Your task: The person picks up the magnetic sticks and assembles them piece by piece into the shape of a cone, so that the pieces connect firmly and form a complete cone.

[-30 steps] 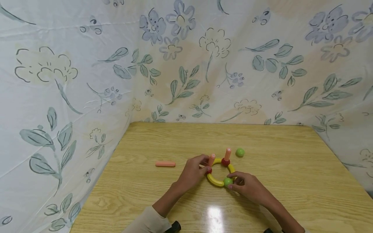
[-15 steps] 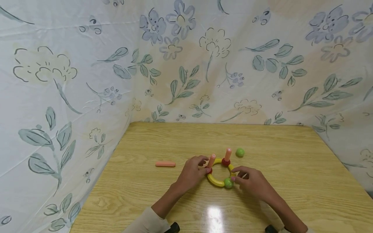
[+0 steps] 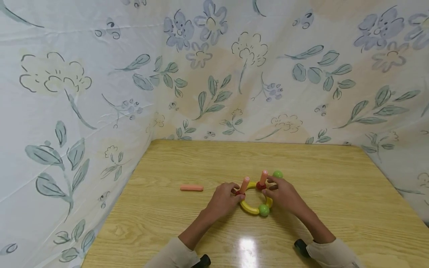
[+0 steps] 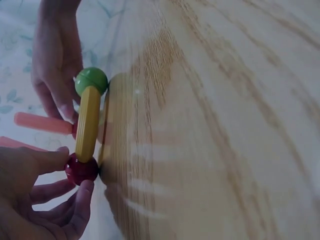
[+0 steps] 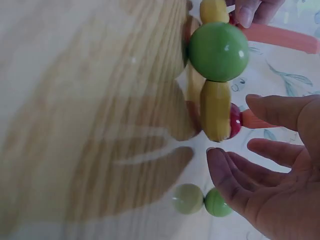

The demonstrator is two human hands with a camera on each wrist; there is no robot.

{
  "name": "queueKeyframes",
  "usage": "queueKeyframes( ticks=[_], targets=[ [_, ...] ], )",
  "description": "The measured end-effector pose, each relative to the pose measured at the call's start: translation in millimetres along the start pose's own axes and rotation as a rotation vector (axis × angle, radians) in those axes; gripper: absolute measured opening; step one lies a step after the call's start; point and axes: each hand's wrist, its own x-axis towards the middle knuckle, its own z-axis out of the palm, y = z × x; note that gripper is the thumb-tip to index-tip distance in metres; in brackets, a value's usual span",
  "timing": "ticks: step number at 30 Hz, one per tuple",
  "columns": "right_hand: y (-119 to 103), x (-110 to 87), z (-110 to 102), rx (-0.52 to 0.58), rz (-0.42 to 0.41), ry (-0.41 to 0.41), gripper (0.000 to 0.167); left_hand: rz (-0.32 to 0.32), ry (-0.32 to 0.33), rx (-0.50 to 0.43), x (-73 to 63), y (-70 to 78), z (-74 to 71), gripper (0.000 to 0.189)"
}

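Note:
A ring of curved yellow rods (image 3: 249, 208) lies on the table, joined by a green ball (image 3: 264, 210) in front and two red balls. Upright salmon-coloured sticks stand in the left red ball (image 4: 82, 170) and the far red ball (image 3: 260, 186). My left hand (image 3: 223, 201) pinches the left red ball between thumb and fingers, beside its stick (image 3: 245, 184). Beside the far stick (image 3: 264, 178) is my right hand (image 3: 285, 194), thumb and fingers spread apart around that side of the ring. The right wrist view shows a gap between those fingers and the yellow rod.
A loose salmon stick (image 3: 191, 188) lies on the wooden table (image 3: 161, 223) left of the ring. Behind the right hand sits a loose green ball (image 3: 277, 174). Floral cloth (image 3: 214, 104) hangs along the table's back and sides.
My right hand has let go of the front green ball and moved away from me to the far red ball and its stick. My left hand stays at the left red ball.

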Motion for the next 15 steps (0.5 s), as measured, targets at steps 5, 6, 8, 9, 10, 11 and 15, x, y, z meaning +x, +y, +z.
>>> queueKeyframes(
  ticks=[5, 6, 8, 9, 10, 11, 15],
  targets=[
    [4.0, 9.9, 6.2, -0.001, -0.071, 0.008, 0.031, -0.002, 0.021, -0.003, 3.7, -1.9, 4.0, 0.02],
    [4.4, 10.7, 7.0, -0.008, -0.084, 0.012, 0.028, -0.001, 0.022, -0.002, 4.4, -2.0, 4.2, 0.019],
    [4.7, 11.1, 7.8, -0.022, -0.097, 0.023, 0.026, 0.001, 0.023, -0.003, 4.8, -1.8, 4.3, 0.02],
    [4.7, 11.0, 8.0, -0.032, -0.103, 0.03, 0.025, -0.001, 0.024, -0.001, 5.1, -1.4, 4.1, 0.022],
    [5.4, 11.0, 8.1, -0.04, -0.11, 0.038, 0.023, -0.006, 0.025, 0.0, 4.9, -0.4, 3.5, 0.024],
    [6.3, 10.9, 8.1, -0.048, -0.119, 0.044, 0.022, -0.008, 0.026, 0.001, 4.8, 0.2, 3.1, 0.026],
    [8.8, 10.1, 7.6, -0.071, -0.119, 0.059, 0.019, -0.02, 0.033, -0.01, 5.1, 1.4, 2.0, 0.027]
  ],
)
